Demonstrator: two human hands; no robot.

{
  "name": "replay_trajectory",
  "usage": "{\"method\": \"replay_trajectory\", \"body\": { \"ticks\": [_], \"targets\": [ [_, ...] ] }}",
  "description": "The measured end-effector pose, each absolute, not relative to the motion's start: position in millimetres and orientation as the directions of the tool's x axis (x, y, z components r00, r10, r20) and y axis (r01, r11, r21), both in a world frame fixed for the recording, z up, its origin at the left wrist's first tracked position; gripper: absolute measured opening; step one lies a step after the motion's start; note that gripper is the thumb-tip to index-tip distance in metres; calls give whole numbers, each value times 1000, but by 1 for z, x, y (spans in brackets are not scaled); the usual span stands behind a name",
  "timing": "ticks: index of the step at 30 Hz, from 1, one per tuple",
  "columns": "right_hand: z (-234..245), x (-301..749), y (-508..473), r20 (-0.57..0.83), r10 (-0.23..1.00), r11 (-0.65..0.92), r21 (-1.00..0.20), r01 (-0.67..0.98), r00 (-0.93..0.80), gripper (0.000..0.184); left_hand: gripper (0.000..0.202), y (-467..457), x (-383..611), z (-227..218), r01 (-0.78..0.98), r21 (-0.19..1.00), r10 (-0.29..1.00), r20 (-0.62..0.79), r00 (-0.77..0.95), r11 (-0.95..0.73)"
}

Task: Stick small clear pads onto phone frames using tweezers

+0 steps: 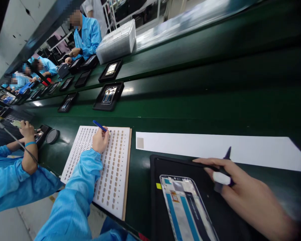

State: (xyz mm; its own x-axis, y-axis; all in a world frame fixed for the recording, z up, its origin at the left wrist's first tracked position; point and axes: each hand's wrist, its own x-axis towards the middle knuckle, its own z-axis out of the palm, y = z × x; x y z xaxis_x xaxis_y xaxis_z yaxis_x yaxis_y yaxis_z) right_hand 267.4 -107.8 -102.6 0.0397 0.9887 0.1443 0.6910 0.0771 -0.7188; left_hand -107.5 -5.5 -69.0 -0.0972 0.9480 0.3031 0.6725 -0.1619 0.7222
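Observation:
My left hand (99, 140) pinches a slim blue pen-like tool (99, 126). Its fingertips are over a white sheet of small adhesive pads (115, 157), which lies in rows of tan and dark pieces. My right hand (243, 190) curls around a dark pointed tool (227, 153) with a white part (222, 178) near the thumb. That hand is over a black tray (154, 207), its index fingertip by the tray's far edge. In the tray lies an opened phone housing (188, 207) with blue strips, and a yellow tab (159, 186) sits beside it.
A long white strip (203, 147) with a grey square lies beyond the tray. Black trays with phone parts (109, 96) line the green bench (165, 113). At left, a co-worker's hand (27, 130) works near a round grey container (52, 136).

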Motion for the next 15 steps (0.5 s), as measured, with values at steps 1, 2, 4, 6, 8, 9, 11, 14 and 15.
{"method": "replay_trajectory", "body": {
  "ticks": [1, 2, 4, 6, 8, 9, 11, 14, 15],
  "targets": [
    [-101, 267, -108, 130, 991, 77, -729, 681, 28, 49, 16, -5, -107, -70, 663, 730, 946, 307, -104, -164],
    [-100, 267, -108, 113, 994, 79, -745, 662, 8, 49, 16, -5, -108, -71, 648, 743, 943, 312, -113, -168],
    [-96, 266, -107, 105, 994, 87, -770, 633, -9, 49, 17, -3, -109, -73, 602, 778, 934, 326, -144, -179],
    [-92, 264, -106, 117, 993, 94, -784, 613, -3, 43, 21, 0, -110, -74, 544, 816, 920, 344, -187, -194],
    [-87, 261, -106, 130, 991, 93, -808, 582, 23, 31, 26, 2, -109, -71, 488, 847, 909, 355, -221, -212],
    [-83, 259, -107, 153, 986, 92, -818, 567, 61, 26, 29, 1, -106, -68, 464, 858, 906, 356, -228, -221],
    [-72, 253, -111, 254, 946, 110, -838, 534, 204, 20, 34, -4, -95, -59, 419, 877, 911, 350, -219, -236],
    [-49, 242, -119, 365, 854, 185, -879, 440, 370, 16, 35, -26, -65, -40, 322, 910, 932, 325, -160, -262],
    [-41, 236, -123, 352, 865, 208, -901, 382, 357, 17, 34, -37, -53, -34, 289, 918, 938, 319, -132, -272]
  ]
}}
